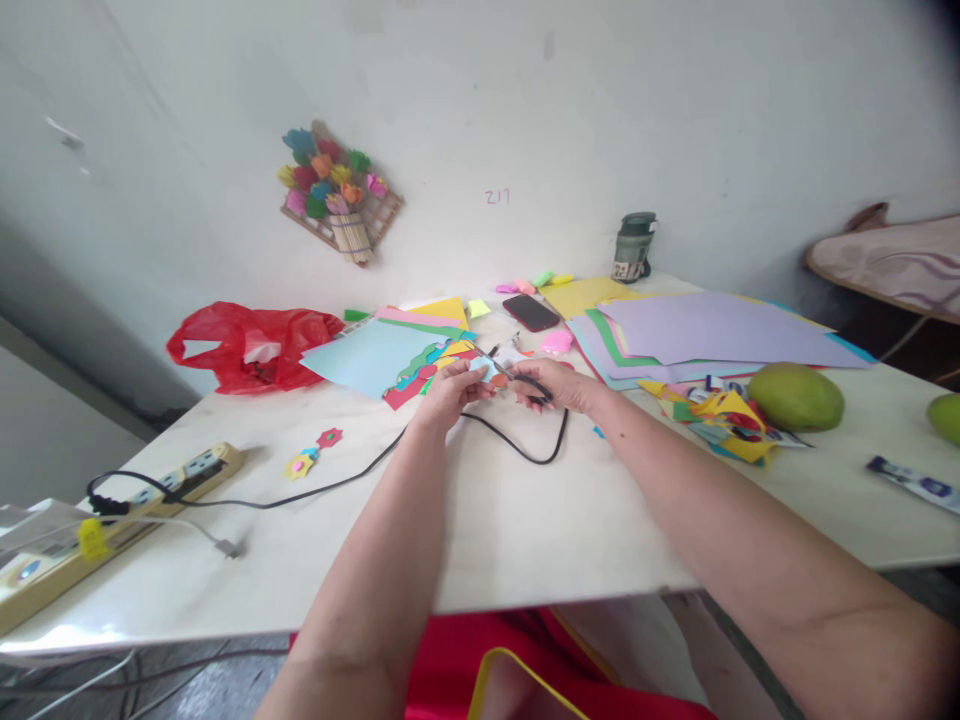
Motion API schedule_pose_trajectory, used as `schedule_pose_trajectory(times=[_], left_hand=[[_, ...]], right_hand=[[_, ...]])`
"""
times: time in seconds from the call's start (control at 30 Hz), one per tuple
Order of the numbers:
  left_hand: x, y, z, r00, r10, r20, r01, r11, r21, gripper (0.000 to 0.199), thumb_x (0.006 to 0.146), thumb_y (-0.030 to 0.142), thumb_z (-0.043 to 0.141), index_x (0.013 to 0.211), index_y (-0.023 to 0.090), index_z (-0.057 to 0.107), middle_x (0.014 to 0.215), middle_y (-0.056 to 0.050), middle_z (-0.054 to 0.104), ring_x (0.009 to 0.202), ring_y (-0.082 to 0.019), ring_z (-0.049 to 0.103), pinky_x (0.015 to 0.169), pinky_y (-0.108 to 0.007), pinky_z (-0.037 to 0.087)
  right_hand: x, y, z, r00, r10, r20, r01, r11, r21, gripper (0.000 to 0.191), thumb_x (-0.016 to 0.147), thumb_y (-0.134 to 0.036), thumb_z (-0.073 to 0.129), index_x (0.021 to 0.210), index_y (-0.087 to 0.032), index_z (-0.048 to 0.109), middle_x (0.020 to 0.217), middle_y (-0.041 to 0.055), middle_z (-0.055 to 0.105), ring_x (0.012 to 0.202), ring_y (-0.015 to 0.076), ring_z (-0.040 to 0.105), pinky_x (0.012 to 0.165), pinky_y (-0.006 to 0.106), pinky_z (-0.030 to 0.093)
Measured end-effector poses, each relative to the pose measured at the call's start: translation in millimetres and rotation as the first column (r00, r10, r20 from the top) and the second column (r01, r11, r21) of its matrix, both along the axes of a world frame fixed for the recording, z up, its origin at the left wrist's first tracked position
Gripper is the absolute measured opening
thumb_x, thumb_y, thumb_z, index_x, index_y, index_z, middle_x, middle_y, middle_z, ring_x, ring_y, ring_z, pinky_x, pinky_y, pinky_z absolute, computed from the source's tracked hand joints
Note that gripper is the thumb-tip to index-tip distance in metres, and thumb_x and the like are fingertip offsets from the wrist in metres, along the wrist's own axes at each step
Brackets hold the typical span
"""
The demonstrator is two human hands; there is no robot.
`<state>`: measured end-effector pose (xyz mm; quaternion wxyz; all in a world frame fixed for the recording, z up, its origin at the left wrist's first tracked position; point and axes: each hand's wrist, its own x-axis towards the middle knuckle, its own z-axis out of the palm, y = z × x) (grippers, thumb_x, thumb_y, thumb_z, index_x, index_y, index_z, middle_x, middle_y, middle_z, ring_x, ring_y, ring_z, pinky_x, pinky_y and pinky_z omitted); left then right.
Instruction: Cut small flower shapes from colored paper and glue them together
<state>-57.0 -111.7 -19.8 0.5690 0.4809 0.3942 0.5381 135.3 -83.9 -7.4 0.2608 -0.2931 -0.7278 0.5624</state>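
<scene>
My right hand (559,387) is closed round the black handles of the scissors (535,388), their blades pointing far and left. My left hand (452,390) pinches a small pale-blue piece of paper (482,371) right beside the blades, over the middle of the table (555,540). The piece looks partly hidden by my fingers, so I can't tell its outline or whether the blades touch it. A black cable (517,452) loops just on the near side of my hands. Wavy coloured strips (411,383) lie to the left, a phone (531,312) on the far side, and stacked paper sheets (720,325) to the right.
</scene>
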Motion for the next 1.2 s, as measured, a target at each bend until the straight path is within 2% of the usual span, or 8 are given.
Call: schedule_pose_trajectory(times=[0.43, 0.6, 0.73, 0.93, 1.07, 1.2], left_hand=[[1.2, -0.4, 0.6, 1.0, -0.001, 0.001, 0.001, 1.0, 0.001, 0.026, 0.063, 0.03, 0.077, 0.072, 0.013, 0.059, 0.057, -0.003, 0.064, 0.052, -0.012, 0.063, 0.056, -0.022, 0.049], [0.5, 1.9, -2.1, 1.0, 0.024, -0.015, -0.023, 1.0, 0.015, 0.031, 0.062, 0.032, 0.079, 0.069, 0.014, 0.054, 0.06, -0.003, 0.066, 0.053, -0.011, 0.062, 0.057, -0.021, 0.049], [-0.6, 4.1, -4.9, 0.997, 0.041, -0.063, -0.039, 0.999, 0.035, 0.031, 0.062, 0.032, 0.08, 0.071, 0.015, 0.055, 0.061, -0.001, 0.066, 0.054, -0.01, 0.061, 0.058, -0.02, 0.048], [0.4, 2.8, -5.0, 0.994, 0.027, -0.104, -0.024, 0.999, 0.029, 0.026, 0.062, 0.032, 0.078, 0.071, 0.014, 0.062, 0.064, -0.003, 0.067, 0.054, -0.011, 0.06, 0.059, -0.023, 0.049], [1.3, 1.8, -4.4, 0.991, 0.01, -0.13, -0.007, 1.0, 0.022, 0.028, 0.06, 0.035, 0.079, 0.069, 0.013, 0.065, 0.066, -0.005, 0.068, 0.055, -0.012, 0.061, 0.062, -0.025, 0.051], [2.3, 0.9, -4.1, 0.984, -0.034, -0.172, 0.039, 0.999, 0.028, 0.031, 0.06, 0.038, 0.08, 0.072, 0.013, 0.068, 0.068, -0.007, 0.07, 0.056, -0.012, 0.062, 0.061, -0.025, 0.05]], right_hand=[[-2.6, -0.4, -1.1, 0.998, -0.06, -0.003, 0.06, 0.997, -0.042, 0.019, 0.074, -0.032, 0.064, 0.072, -0.016, 0.054, 0.044, -0.0059, 0.048, 0.034, 0.0072, 0.044, 0.032, 0.019, 0.029], [-2.3, 5.5, -7.7, 0.997, -0.071, 0.005, 0.071, 0.997, 0.006, 0.023, 0.074, -0.036, 0.066, 0.074, -0.016, 0.054, 0.049, -0.0038, 0.053, 0.035, 0.0074, 0.047, 0.03, 0.018, 0.027], [0.1, 7.5, -9.7, 0.988, -0.153, 0.025, 0.151, 0.987, 0.062, 0.027, 0.072, -0.037, 0.071, 0.08, -0.015, 0.058, 0.055, -0.0017, 0.058, 0.038, 0.007, 0.049, 0.03, 0.017, 0.026], [0.2, 8.7, -9.6, 0.952, -0.248, -0.182, 0.247, 0.969, -0.03, 0.038, 0.059, -0.029, 0.08, 0.086, -0.017, 0.055, 0.059, -0.0047, 0.057, 0.046, 0.0081, 0.052, 0.042, 0.018, 0.038], [-2.1, 10.2, -9.6, 0.907, -0.316, -0.277, 0.321, 0.947, -0.028, 0.043, 0.056, -0.026, 0.08, 0.09, -0.017, 0.055, 0.063, -0.0045, 0.058, 0.052, 0.0091, 0.054, 0.045, 0.019, 0.039], [-4.8, 9.2, -7.9, 0.89, -0.319, -0.325, 0.317, 0.946, -0.063, 0.045, 0.052, -0.022, 0.079, 0.088, -0.018, 0.053, 0.066, -0.0045, 0.06, 0.056, 0.0093, 0.055, 0.051, 0.021, 0.043]])
